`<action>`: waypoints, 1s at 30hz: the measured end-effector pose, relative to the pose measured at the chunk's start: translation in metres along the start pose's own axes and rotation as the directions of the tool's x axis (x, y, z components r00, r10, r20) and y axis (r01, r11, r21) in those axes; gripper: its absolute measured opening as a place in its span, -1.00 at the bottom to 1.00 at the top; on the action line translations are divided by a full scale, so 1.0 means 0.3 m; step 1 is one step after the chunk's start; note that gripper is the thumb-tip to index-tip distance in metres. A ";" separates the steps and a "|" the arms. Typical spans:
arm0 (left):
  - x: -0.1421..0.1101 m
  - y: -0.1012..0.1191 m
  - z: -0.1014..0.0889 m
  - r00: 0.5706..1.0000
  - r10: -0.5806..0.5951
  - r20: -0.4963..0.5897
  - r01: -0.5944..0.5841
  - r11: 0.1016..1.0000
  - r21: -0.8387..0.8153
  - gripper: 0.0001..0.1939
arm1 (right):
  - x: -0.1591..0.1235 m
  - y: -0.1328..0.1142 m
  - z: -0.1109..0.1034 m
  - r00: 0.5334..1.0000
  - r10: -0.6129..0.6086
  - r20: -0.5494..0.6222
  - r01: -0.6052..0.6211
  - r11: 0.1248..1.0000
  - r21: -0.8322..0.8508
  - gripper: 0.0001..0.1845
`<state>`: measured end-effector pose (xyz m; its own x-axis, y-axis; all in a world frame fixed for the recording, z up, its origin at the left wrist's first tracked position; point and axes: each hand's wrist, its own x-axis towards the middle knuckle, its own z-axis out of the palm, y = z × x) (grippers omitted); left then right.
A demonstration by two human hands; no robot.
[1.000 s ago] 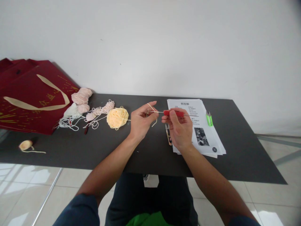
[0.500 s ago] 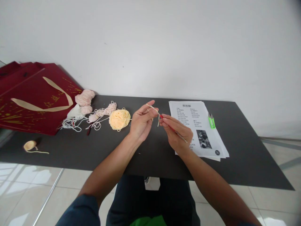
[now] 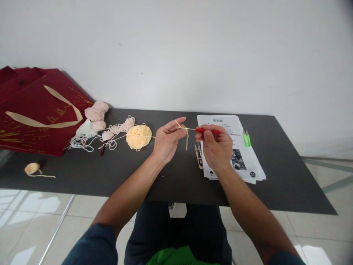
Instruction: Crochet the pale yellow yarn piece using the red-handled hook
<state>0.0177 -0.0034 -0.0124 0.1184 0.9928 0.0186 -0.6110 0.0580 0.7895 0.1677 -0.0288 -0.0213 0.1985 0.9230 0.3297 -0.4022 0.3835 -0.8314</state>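
- Dark table (image 3: 179, 184): beneath everything.
- Printed sheets (image 3: 249, 165): on the table, partly behind the right hand (image 3: 216, 149).
- Right hand: thumb and fingers closed round the hook (image 3: 208, 130).
- Left hand (image 3: 168, 141): pinching pale yarn (image 3: 187, 140).
- Yellow ball (image 3: 139, 137): just beside the left hand.
- Hook: red-handled, its shaft reaching the yarn.
- Yarn: its end dangling between the hands.

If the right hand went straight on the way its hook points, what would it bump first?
Probably the yarn hanging by the left hand, then that hand. The hook seems to touch the yarn already, but depth is unclear.
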 end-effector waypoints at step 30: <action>0.007 0.025 -0.040 0.997 0.020 0.074 -0.038 0.970 0.240 -0.70 | 0.008 -0.035 -0.026 0.997 -0.079 0.002 0.078 0.981 -0.176 -0.81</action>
<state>0.0040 0.0005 -0.0136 0.1635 0.9833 0.0802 -0.4095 -0.0063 0.9123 0.1794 -0.0307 -0.0153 0.2282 0.8898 0.3953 -0.2219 0.4429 -0.8687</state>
